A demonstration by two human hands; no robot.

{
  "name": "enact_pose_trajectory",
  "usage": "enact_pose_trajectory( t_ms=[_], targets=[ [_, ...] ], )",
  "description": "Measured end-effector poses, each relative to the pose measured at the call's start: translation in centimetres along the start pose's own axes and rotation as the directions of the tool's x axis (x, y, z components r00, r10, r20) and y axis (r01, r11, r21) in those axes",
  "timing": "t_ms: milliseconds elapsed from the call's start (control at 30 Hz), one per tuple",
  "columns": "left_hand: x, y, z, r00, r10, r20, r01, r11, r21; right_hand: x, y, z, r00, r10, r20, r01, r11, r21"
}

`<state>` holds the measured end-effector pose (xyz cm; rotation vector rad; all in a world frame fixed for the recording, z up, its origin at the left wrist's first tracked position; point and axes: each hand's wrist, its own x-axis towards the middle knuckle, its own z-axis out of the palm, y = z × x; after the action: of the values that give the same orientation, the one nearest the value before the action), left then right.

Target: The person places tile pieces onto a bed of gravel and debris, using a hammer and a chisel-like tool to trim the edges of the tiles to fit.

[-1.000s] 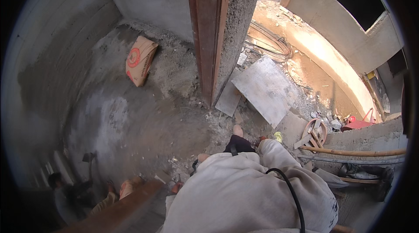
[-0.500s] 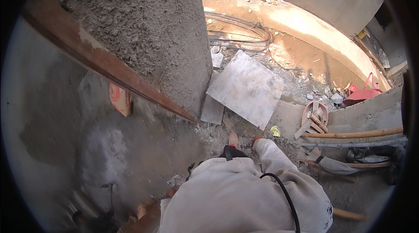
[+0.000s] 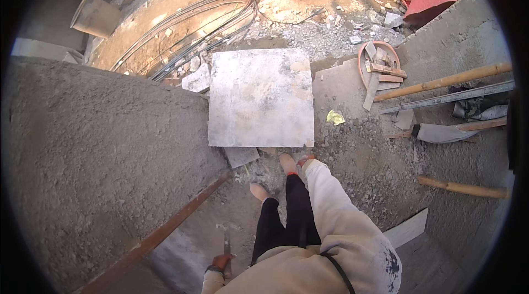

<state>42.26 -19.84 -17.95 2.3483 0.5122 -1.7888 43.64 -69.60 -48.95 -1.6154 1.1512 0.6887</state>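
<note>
My left hand point(image 3: 223, 262) is closed around a narrow, flat-shafted tool point(image 3: 227, 241); the tool's far end blends into the grey floor, so its kind is unclear. Beyond my bare feet, a large square whitish slab point(image 3: 262, 98) lies over rubble. My right hand point(image 3: 306, 159) reaches down beside my forward foot, just short of the slab's near right corner. Its fingers are small and partly hidden by the sleeve, and I cannot make out whether they grip anything. A smaller grey tile piece point(image 3: 241, 156) pokes out from under the slab's near edge.
A rough plastered wall point(image 3: 110, 151) with a reddish-brown strip point(image 3: 160, 230) borders the left. Cable coils point(image 3: 204, 18) lie beyond the slab. To the right are a round pan with wood scraps point(image 3: 380, 68), bamboo poles point(image 3: 452, 80), a yellow crumpled wrapper point(image 3: 335, 117) and a red wheelbarrow point(image 3: 430, 6).
My view has swung left, so the slab now appears squared to me. My left hand with its tool shows more clearly, and both feet are visible. My right hand stays low near the slab.
</note>
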Motion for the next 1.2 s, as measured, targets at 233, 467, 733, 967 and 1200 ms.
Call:
enact_pose_trajectory(
  t_ms=[233,467,733,967,1200],
  targets=[
    [2.0,4.0,-3.3,0.989,0.146,0.008,-0.144,0.979,-0.147,6.7,0.1,7.5,0.919,0.271,0.285,-0.364,0.312,0.878],
    [3.4,4.9,-2.4,0.981,-0.140,0.136,0.176,0.936,-0.304,8.7,-8.1,10.2,0.918,0.390,0.076,-0.070,-0.029,0.997],
    [2.7,3.3,-2.3,0.993,0.112,0.042,-0.107,0.989,-0.103,4.0,-13.7,5.0,0.999,-0.025,-0.031,0.030,-0.050,0.998],
    [5.0,1.0,-4.8,0.903,0.426,-0.060,-0.425,0.905,0.027,-5.8,-27.6,-7.6,0.939,0.108,-0.327,0.323,0.055,0.945],
    [5.7,-0.1,-8.6,0.664,0.747,-0.029,-0.729,0.655,0.197,-22.5,-17.0,-2.7,0.946,-0.087,-0.311,0.276,-0.278,0.920]
  ],
)
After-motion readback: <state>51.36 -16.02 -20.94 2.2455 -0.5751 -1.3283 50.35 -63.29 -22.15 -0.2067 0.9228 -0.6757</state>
